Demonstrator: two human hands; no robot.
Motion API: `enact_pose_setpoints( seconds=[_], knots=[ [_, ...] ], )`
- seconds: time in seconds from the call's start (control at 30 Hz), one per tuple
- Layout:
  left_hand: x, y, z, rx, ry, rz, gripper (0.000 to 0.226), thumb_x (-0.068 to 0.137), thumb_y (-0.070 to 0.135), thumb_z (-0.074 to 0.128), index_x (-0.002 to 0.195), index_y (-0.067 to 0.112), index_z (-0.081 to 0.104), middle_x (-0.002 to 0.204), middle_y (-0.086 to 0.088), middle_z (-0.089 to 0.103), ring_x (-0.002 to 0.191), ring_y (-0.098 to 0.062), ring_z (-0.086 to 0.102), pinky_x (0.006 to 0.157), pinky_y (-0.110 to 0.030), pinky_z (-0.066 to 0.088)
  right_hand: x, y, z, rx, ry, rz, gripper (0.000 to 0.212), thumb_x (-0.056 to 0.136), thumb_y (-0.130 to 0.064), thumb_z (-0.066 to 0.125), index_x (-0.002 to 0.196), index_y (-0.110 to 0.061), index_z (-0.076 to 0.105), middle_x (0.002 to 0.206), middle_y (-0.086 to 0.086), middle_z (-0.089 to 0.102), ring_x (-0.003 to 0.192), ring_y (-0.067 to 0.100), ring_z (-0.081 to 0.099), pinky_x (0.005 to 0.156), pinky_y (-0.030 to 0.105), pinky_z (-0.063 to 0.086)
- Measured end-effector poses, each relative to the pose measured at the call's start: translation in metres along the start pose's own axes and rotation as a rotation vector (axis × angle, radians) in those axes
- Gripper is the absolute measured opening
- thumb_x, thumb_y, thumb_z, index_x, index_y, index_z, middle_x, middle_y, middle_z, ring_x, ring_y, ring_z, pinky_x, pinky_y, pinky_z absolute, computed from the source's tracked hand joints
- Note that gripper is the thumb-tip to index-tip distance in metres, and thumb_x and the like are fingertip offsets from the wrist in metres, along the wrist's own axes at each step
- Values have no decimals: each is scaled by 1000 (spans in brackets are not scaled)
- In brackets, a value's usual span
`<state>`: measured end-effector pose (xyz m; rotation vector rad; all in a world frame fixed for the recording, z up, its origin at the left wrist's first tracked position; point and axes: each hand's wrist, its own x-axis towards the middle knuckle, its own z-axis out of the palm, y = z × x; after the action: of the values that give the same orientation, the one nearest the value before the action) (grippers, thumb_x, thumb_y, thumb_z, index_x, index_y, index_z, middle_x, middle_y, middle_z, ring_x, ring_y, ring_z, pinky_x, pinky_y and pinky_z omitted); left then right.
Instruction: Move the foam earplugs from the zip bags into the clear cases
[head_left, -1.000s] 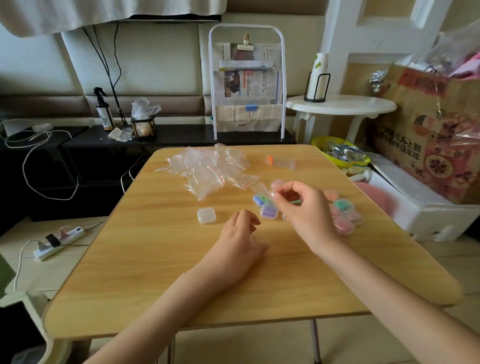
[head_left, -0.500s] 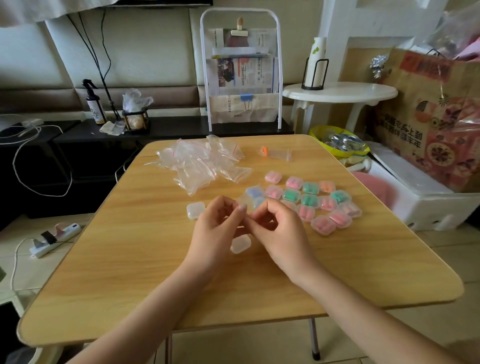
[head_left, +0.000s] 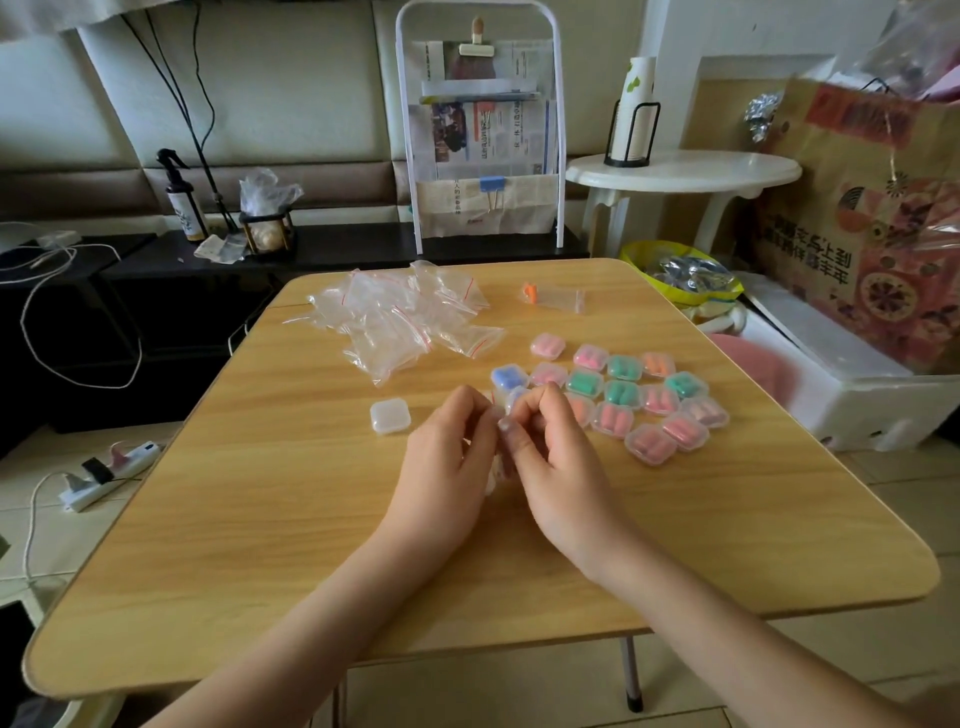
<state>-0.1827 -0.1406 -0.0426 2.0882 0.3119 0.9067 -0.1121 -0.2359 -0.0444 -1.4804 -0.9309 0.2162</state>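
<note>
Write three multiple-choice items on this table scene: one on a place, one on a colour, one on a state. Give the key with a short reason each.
1. Where does the pile of empty zip bags lie on the table?
A. far left part
B. near right corner
C. under the hands

2. What colour are the earplugs in the bag with an orange pair, at the far edge?
A. blue
B. orange
C. green

3. What are the left hand and right hand doing?
A. lying flat, apart
B. pinching a small clear thing together
C. lifting the lone empty case

Key: 1 A, the bags sit far left of the filled cases. 2 B, orange shows through. 3 B, fingertips meet on it.
</note>
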Motion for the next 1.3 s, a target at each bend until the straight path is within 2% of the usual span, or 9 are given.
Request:
enact_pose_setpoints(
  seconds=[0.1,0.23,0.43,0.53,0.67,0.8,0.97,1.17,1.3],
  knots=[
    [-3,2,2,88,-2,68,23,98,15,43,75,12,43,66,10,48,62,-5,44,58,-16,34,0,2,1,-66,54,-61,12,98,-7,47,88,-4,41,67,-3,48,58,14,47,59,39,45],
    [-9,6,6,188,-38,144,26,97,33,29,72,30,30,66,9,45,66,-17,43,64,-36,38,-1,1,0,-114,105,-95,15,97,-3,46,85,-7,39,64,-6,42,56,3,43,55,24,38],
    [-7,11,7,-64,-14,16,36,97,35,30,73,11,43,61,7,45,58,-12,41,58,-40,39,0,5,3,29,16,-49,19,94,-24,47,84,-8,40,67,-10,43,60,8,41,59,31,38],
    [-7,12,7,-195,-43,-3,33,98,32,31,75,12,45,64,12,47,60,-8,42,59,-33,40,0,0,2,85,10,-31,20,93,-25,49,82,-10,43,68,-5,44,63,11,42,60,31,40],
    [-5,8,8,-232,-72,-13,33,97,34,30,78,12,44,67,14,47,63,-5,42,61,-27,39,3,-6,-3,353,-31,108,19,95,-7,52,77,-11,48,64,-5,46,60,7,44,58,19,41],
    [-4,5,8,-218,-93,17,33,97,37,33,78,13,41,68,15,49,62,-3,43,61,-19,38,6,-5,-10,587,-75,271,16,86,-5,61,73,-14,58,65,0,53,62,10,47,61,22,38],
    [-3,5,7,-165,-104,89,30,97,35,37,77,13,39,67,19,47,61,-1,41,61,-13,35,8,-5,-13,718,-82,415,7,73,-14,64,72,-11,57,63,2,52,60,12,45,62,25,31],
    [-2,6,6,-180,-43,89,26,98,13,39,72,9,40,65,15,50,59,-2,45,61,-10,36,5,-9,-12,636,-80,334,13,80,-19,59,83,-6,58,59,0,53,58,9,48,59,22,36],
    [-3,3,7,-79,29,50,27,95,19,42,71,8,40,60,8,47,56,-5,40,54,-18,34,1,-3,-2,178,18,123,21,98,-16,48,91,3,51,63,-12,53,59,2,48,58,19,39]
  ],
)
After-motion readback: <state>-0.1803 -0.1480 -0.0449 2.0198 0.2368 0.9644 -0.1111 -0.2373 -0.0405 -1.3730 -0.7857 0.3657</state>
